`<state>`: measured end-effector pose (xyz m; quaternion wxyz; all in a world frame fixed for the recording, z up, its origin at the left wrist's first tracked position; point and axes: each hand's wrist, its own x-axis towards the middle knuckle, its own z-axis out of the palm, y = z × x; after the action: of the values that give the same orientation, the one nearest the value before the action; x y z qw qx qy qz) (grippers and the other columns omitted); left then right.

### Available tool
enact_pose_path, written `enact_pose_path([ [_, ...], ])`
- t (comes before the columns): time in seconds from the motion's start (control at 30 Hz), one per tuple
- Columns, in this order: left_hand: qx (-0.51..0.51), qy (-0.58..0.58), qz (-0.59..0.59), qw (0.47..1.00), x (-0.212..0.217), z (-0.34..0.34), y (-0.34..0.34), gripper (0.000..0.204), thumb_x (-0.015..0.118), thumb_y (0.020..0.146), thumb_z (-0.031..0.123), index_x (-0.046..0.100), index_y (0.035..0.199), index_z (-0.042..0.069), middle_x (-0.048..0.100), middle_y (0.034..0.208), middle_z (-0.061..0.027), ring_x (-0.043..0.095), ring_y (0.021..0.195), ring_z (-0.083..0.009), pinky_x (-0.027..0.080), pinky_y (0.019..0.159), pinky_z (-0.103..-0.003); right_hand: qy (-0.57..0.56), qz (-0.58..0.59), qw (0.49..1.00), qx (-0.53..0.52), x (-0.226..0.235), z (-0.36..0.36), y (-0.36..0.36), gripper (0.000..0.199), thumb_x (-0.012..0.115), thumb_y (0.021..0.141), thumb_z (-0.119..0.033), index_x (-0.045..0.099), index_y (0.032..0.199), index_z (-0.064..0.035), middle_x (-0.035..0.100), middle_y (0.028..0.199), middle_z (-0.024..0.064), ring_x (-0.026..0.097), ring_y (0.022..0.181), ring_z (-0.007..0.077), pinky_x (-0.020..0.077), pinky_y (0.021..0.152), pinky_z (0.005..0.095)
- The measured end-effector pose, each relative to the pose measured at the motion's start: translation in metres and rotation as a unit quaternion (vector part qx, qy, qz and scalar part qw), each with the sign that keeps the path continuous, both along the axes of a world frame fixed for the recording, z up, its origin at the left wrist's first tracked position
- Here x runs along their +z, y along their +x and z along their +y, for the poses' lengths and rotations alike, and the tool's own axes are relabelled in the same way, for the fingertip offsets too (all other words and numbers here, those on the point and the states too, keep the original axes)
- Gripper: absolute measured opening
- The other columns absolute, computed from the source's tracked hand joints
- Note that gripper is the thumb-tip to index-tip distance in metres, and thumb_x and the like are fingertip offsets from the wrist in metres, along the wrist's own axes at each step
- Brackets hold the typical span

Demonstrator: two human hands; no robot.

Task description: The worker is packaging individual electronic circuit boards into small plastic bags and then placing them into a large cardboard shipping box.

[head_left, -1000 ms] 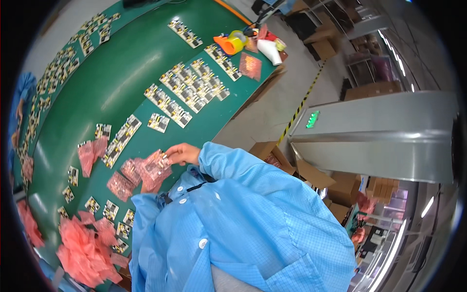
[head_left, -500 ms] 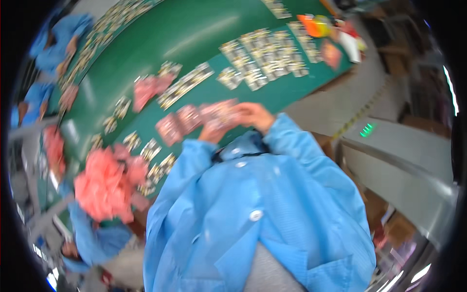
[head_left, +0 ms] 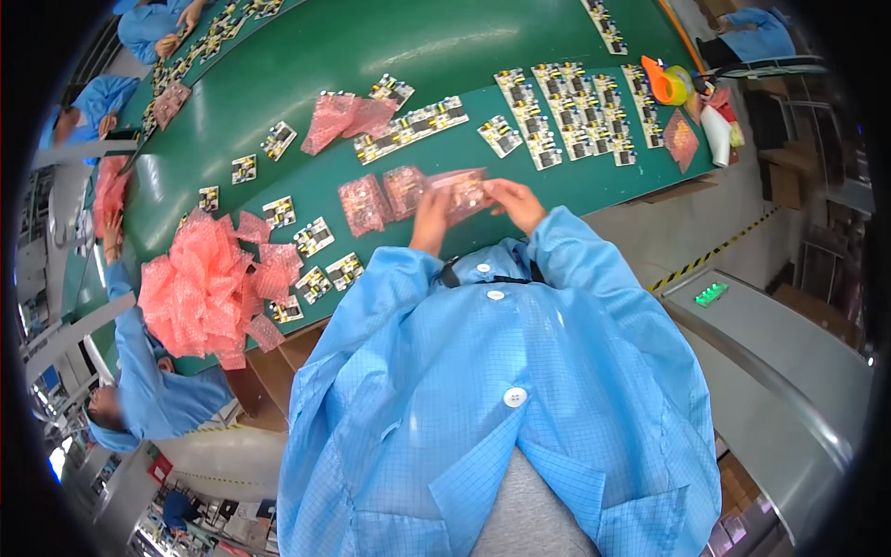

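Close in front of my body, a pink bubble-wrap bag (head_left: 461, 190) lies between my hands, with what looks like a circuit board inside. My left hand (head_left: 431, 218) grips its left end. At the right end, the fingers of my right hand (head_left: 516, 201) pinch the bag's edge. Just left of it, two pink-wrapped packs, one nearer my left hand (head_left: 404, 190) and one farther out (head_left: 364, 205), rest side by side on the green table (head_left: 306, 213). Beyond them is a row of bare circuit boards (head_left: 413, 130) with loose pink bags (head_left: 339, 121) by its left end.
A large heap of pink bubble-wrap bags (head_left: 200, 288) sits at the left, with single circuit boards (head_left: 315, 237) beside it. Rows of boards (head_left: 571, 107) lie far right, near an orange tape dispenser (head_left: 664, 82) and a white roll (head_left: 715, 136). Co-workers in blue sit along the left.
My head view has turned, so the table's things appear farther right. My right hand has drawn out toward the bag's right edge; both hands keep hold of the bag.
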<state>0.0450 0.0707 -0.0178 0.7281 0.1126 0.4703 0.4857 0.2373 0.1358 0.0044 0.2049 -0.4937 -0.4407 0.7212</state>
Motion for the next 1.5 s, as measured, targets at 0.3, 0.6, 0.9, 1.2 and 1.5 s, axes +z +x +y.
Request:
enact_pose_path([
  [0.3,-0.055,-0.137,0.067,0.987,-0.017,0.000,-0.004,0.044,0.061,0.092,0.029,0.046,0.127,0.007,0.063,0.105,-0.0088,0.064,0.095,-0.0252,0.054,0.080,-0.039,0.183,-0.143,0.960,0.155,-0.075,0.059,-0.023,0.039,0.073,0.082,-0.008,0.060,0.118,-0.0029,0.068,0.098,0.0057,0.064,0.092,0.0132,0.0512,0.086,0.0287],
  [0.6,0.128,-0.003,0.784,0.607,0.018,-0.026,-0.090,0.075,0.081,0.073,0.036,0.045,0.125,-0.003,0.050,0.124,-0.0224,0.053,0.109,-0.0358,0.045,0.090,-0.044,0.548,-0.333,0.766,0.041,-0.045,0.067,-0.064,0.048,0.073,0.078,-0.019,0.055,0.120,-0.0053,0.055,0.116,0.0178,0.060,0.095,0.0319,0.0501,0.082,0.0419],
  [0.9,0.082,-0.072,0.822,0.559,0.003,-0.012,-0.086,0.091,0.083,0.062,0.038,0.038,0.132,0.001,0.051,0.120,-0.0228,0.050,0.112,-0.0407,0.039,0.096,-0.052,0.431,-0.203,0.859,0.188,-0.066,0.048,-0.137,0.040,0.063,0.082,-0.001,0.059,0.119,-0.0154,0.054,0.120,0.0093,0.061,0.101,0.0311,0.0513,0.087,0.0405],
  [1.2,0.015,0.052,0.677,0.734,0.005,-0.005,-0.032,0.070,0.081,0.066,0.020,0.043,0.120,-0.003,0.050,0.116,-0.0231,0.049,0.109,-0.0414,0.044,0.091,-0.046,0.423,-0.161,0.827,0.334,-0.060,0.077,-0.124,0.021,0.074,0.077,-0.012,0.065,0.096,-0.0118,0.058,0.111,0.0098,0.058,0.105,0.0302,0.0497,0.087,0.0399],
  [1.5,-0.031,-0.018,0.760,0.648,-0.024,0.007,-0.018,0.084,0.084,0.055,0.022,0.042,0.125,-0.001,0.050,0.112,-0.0172,0.049,0.105,-0.0370,0.046,0.086,-0.047,0.487,-0.103,0.817,0.289,-0.054,0.061,-0.093,0.014,0.075,0.075,-0.014,0.065,0.084,-0.0084,0.065,0.088,0.0068,0.063,0.088,0.0266,0.0512,0.078,0.0374],
])
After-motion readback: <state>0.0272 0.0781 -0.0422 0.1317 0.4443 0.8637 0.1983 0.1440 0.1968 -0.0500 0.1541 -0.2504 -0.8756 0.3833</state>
